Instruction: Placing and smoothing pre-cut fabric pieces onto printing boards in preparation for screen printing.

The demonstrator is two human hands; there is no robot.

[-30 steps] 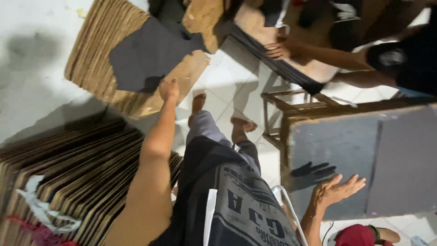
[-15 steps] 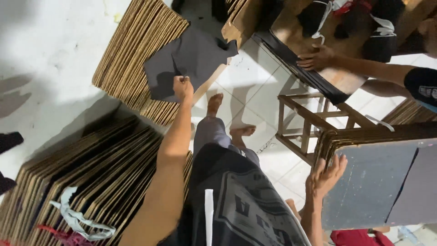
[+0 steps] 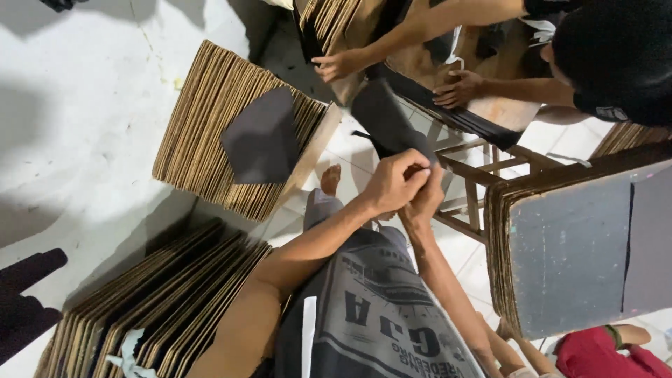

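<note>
My left hand [image 3: 393,183] and my right hand [image 3: 424,203] meet in the middle of the view, above my knees. Both pinch the lower corner of a dark grey sheet [image 3: 383,119] that hangs up and away from them over the white tiled floor. A second dark grey sheet [image 3: 260,138] lies loose on top of a stack of brown cardboard boards [image 3: 203,119] to the left of my hands. My bare foot [image 3: 330,179] shows just below that stack.
A wooden stool frame [image 3: 483,175] stands right of my hands. A thick pile of boards with a grey face [image 3: 581,245] fills the right. More boards [image 3: 161,301] lean at lower left. A co-worker's hands [image 3: 458,87] press on boards at the top. A red-sleeved person [image 3: 595,350] is at bottom right.
My left hand came off the sheet on the cardboard stack and my right hand left the grey-faced pile; both now meet on a dark sheet. The view shifted toward the co-worker.
</note>
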